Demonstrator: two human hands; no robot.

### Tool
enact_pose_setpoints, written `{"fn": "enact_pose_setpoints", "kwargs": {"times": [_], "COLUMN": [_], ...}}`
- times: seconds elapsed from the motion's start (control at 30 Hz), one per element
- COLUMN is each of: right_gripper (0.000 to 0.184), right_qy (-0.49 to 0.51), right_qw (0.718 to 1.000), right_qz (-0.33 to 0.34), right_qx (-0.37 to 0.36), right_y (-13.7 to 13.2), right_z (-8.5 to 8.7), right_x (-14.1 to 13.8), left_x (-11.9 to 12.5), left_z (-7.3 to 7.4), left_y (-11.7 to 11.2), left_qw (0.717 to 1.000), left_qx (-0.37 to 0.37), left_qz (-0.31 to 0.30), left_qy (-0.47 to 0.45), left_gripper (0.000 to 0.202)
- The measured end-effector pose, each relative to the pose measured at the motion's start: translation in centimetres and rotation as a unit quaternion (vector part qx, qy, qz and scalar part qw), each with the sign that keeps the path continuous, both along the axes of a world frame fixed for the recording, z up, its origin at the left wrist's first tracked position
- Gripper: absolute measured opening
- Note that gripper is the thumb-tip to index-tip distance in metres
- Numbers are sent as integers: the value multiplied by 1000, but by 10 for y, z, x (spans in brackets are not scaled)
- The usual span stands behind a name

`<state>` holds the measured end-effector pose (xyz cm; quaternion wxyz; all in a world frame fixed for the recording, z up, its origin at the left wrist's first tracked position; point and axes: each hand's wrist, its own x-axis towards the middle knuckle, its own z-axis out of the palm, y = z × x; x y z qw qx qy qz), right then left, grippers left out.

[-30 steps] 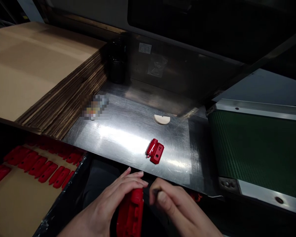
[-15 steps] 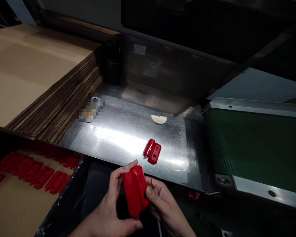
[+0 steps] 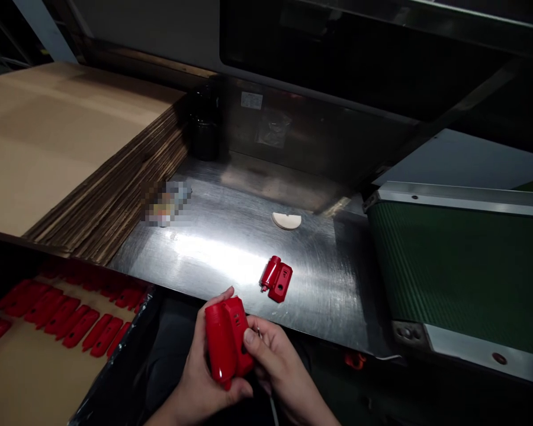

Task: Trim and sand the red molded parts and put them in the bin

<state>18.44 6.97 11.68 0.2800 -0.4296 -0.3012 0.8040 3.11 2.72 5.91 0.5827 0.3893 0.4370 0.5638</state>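
A red plastic housing, with a rounded cylinder side and a flat side with small slots and a hole, is held near the table's front edge. My left hand wraps round its cylinder side, thumb at the lower end. My right hand is closed at the flat side, its thumb pressing by the hole. A thin tool with a slim pale shaft runs through the right fingers; its tip is mostly hidden. A similar red housing lies on the metal table beyond my hands.
A pale half-round piece lies farther back. Stacked cardboard sheets stand left, above a box with rows of red parts. At right is a green conveyor belt. A black container stands at the back.
The held housing has moved slightly left and turned, so more of its cylinder side shows. Both hands have moved with it. The view has tilted up a little.
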Motion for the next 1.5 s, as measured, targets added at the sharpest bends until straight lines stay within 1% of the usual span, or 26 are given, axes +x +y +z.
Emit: {"fn": "enact_pose_setpoints", "kwargs": {"times": [0.07,0.13,0.2,0.27,0.4,0.5,0.57,0.63,0.67,0.73,0.77,0.8,0.83,0.87,0.9,0.93,0.97,1.0,1.03,1.1,1.17,1.27,1.37,1.43,1.5], "right_gripper": [61,62,61,60,60,59,61,64,66,66,65,64,61,59,56,52,48,45,42,41,42,41,39,36,36], "right_qy": [-19,-17,-8,-5,0,5,-1,-22,-41,-97,-133,-179,-241,-313,-394,-473,-518,-547,-567,-595,-621,-642,-655,-661,-661], "right_qw": [1000,1000,999,999,999,999,1000,999,999,994,987,975,955,924,880,827,791,765,746,720,696,670,647,631,619], "right_qz": [16,9,-4,-15,-25,-23,1,24,21,-22,-50,-72,-81,-81,-80,-72,-76,-78,-78,-73,-55,-12,25,41,59], "right_qx": [-6,-18,-34,-45,-41,-37,-25,0,15,51,75,109,154,203,253,295,317,331,340,350,357,372,390,403,420], "right_y": [0,1,3,4,6,6,4,4,5,11,17,25,35,47,61,76,91,106,119,141,154,163,178,196,218], "right_z": [0,1,2,3,6,5,3,1,1,1,2,3,3,3,2,0,-4,-8,-13,-25,-37,-50,-54,-53,-49], "right_x": [-4,-6,-7,-9,-14,-19,-22,-22,-20,-9,0,11,24,39,54,68,82,94,104,118,123,123,118,114,108], "left_x": [1,-1,-4,-7,-9,-11,-14,-19,-21,-28,-31,-35,-37,-40,-41,-42,-42,-42,-41,-39,-38,-37,-39,-39,-38], "left_z": [0,2,4,4,1,1,4,9,12,17,20,21,22,21,20,18,15,12,10,5,3,10,22,29,32], "left_y": [3,7,8,8,8,11,13,15,16,17,18,19,20,21,23,24,25,26,27,27,26,26,30,34,38], "left_qw": [1000,999,999,999,999,998,998,998,997,993,989,983,975,965,954,944,936,930,925,919,918,924,930,933,930], "left_qx": [23,34,34,32,34,41,44,39,31,10,2,-6,-8,-6,-5,-2,0,-1,-2,-8,-22,-67,-103,-112,-123], "left_qz": [20,10,-12,-19,3,13,19,28,30,28,21,10,1,-6,-11,-12,-10,-9,-7,4,26,61,68,72,78], "left_qy": [0,-6,-1,0,-32,-41,-30,-46,-64,-115,-147,-182,-221,-261,-299,-329,-352,-368,-380,-395,-395,-371,-346,-336,-338], "left_gripper": [112,116,117,118,125,118,111,112,114,114,110,104,96,90,84,80,78,75,73,69,64,51,48,50,54]}}
